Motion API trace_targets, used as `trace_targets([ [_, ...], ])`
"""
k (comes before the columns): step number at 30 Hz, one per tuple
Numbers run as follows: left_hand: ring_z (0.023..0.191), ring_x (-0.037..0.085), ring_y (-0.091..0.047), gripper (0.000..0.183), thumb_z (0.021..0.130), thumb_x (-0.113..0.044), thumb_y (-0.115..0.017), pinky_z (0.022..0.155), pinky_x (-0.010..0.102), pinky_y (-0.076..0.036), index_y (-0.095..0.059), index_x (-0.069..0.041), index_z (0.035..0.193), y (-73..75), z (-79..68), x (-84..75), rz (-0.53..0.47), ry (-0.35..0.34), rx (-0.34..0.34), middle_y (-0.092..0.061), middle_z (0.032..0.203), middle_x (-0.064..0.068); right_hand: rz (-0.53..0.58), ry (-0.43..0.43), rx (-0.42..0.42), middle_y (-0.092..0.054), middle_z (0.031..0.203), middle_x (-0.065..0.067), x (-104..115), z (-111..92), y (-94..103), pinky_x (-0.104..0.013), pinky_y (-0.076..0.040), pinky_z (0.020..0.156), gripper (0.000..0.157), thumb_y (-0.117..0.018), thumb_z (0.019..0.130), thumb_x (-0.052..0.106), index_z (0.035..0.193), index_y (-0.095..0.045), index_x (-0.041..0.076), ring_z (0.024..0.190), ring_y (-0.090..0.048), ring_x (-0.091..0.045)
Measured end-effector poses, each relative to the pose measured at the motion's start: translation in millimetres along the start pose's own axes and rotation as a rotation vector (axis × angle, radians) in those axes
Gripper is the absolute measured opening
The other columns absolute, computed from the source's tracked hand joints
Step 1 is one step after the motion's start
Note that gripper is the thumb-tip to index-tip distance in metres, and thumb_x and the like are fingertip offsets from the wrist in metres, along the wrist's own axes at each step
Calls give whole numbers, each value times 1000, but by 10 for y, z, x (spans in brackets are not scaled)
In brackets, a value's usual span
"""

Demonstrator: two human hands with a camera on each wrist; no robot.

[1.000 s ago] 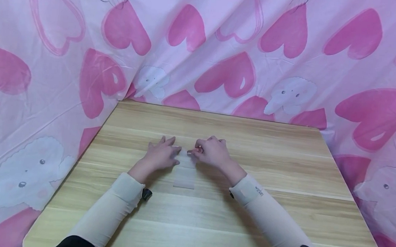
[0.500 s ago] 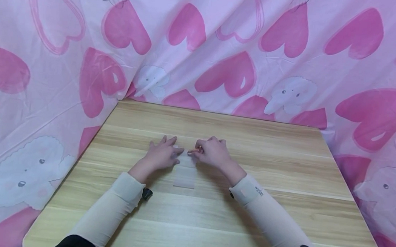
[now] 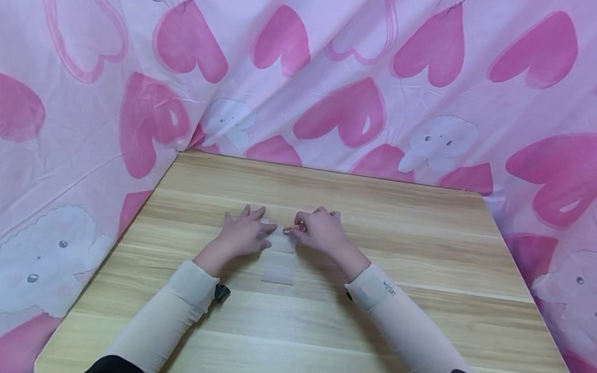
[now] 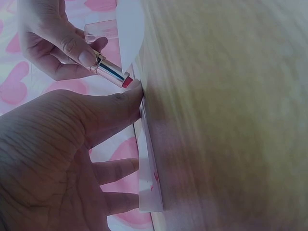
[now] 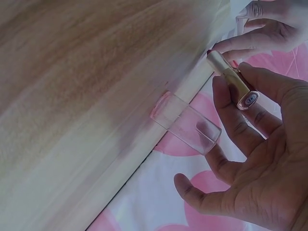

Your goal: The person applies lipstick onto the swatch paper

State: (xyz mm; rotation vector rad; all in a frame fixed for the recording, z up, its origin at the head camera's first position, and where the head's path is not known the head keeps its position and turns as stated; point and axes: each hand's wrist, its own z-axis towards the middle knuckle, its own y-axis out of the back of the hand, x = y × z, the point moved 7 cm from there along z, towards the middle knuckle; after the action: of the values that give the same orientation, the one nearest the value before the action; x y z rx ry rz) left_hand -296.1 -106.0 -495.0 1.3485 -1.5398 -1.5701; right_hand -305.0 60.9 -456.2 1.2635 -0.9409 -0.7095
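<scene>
A pale strip of paper [image 3: 278, 269] lies on the table, creased across its middle. My left hand [image 3: 241, 232] rests on its far left part with the fingers spread; the thumb and fingertips touch the paper's edge in the left wrist view. Between thumb and fingers, my right hand [image 3: 320, 229] pinches a gold lipstick [image 5: 230, 77], its red tip down at the paper close to the left hand. A clear lipstick cap [image 5: 186, 124] is also kept in the right hand, against the other fingers. Small red marks [image 4: 154, 182] show on the paper.
The light wooden table [image 3: 320, 336] reaches out around both hands. Behind it and along its sides hangs a pink curtain [image 3: 338, 35] with hearts and white puppy-like figures. A dark wrist camera [image 3: 222, 293] sits under the left cuff.
The left hand's finger has shifted slightly right over the paper, and the right hand's lipstick tip has moved a little. Otherwise the hands and the paper stay in place.
</scene>
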Motion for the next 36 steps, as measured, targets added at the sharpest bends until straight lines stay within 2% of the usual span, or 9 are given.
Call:
trace_targets([
  [6,148,51,-15,49,93,-43,-70,102,86,-7,-61,-35,140,18,-14,-9,-9,5,4,-26,164,12,4,10,-8,-61,74,15,-1,-5,-16,-54,-43,84,24,-72,91,44,104,-74,24,92,-58,-21],
  [14,148,51,-14,49,93,-45,-69,101,86,-5,-60,-34,140,23,-19,-13,-15,2,-4,-25,165,12,0,36,0,-62,72,17,26,-23,1,-51,-43,80,20,-73,90,45,96,-74,26,88,-58,-19],
  [26,148,51,-14,48,92,-44,-70,102,86,-5,-61,-35,139,39,-35,-19,-9,9,0,-26,164,12,1,48,30,-55,64,20,61,-62,-1,-52,-44,79,13,-73,90,44,93,-72,31,83,-56,-14],
  [36,148,50,-13,48,92,-45,-69,102,85,-6,-61,-36,139,32,-23,-13,-11,10,0,-25,165,11,3,50,38,-54,63,20,92,-87,11,-49,-43,76,12,-72,91,44,93,-72,32,81,-55,-13],
])
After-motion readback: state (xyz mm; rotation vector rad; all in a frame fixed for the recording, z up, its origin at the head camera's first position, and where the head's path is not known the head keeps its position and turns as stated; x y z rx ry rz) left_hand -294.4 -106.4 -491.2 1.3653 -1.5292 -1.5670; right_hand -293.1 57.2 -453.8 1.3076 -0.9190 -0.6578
